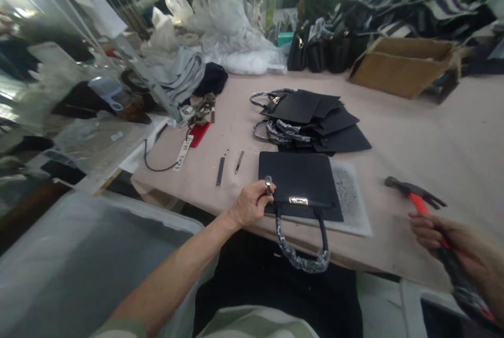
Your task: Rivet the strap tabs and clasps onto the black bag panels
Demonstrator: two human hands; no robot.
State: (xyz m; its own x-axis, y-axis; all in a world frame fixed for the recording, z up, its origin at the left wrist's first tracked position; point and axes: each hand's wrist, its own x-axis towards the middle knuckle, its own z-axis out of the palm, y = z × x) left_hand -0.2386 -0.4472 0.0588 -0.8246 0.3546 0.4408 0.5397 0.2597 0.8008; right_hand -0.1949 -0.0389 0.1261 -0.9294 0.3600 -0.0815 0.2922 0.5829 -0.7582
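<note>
Fingers and thumb of the left hand [251, 206] are clamped on an upright metal punch [268, 185], over the near left part of a flat black handbag panel [301, 175]. Well to the left of those fingers, below the table [386, 138], sits a grey plastic bin [90, 254]. Up and left of them on the pinkish cloth lie a handwritten paper tag [184, 154] on a dark cord and a red card [200, 134]; nearer the fingertips come a flat dark metal strip [220, 171] and a slim metal rod [239, 162], apart from each other. Just right of the punch, the panel carries a shiny metal clasp [298, 201], and its plastic-wrapped handle [292, 256] hangs past the table edge toward the wearer. Beneath the panel, a pale speckled slab [354, 201] shows at the right. Beyond the fingers are overlapping black handbag pieces [334, 123] with wrapped handles, and farther back to the right, an open cardboard box [405, 70]. At the far right, the right hand [457, 238] has its fingers closed around the red-and-black handle of a claw hammer [411, 189], its head raised toward the panel side.
</note>
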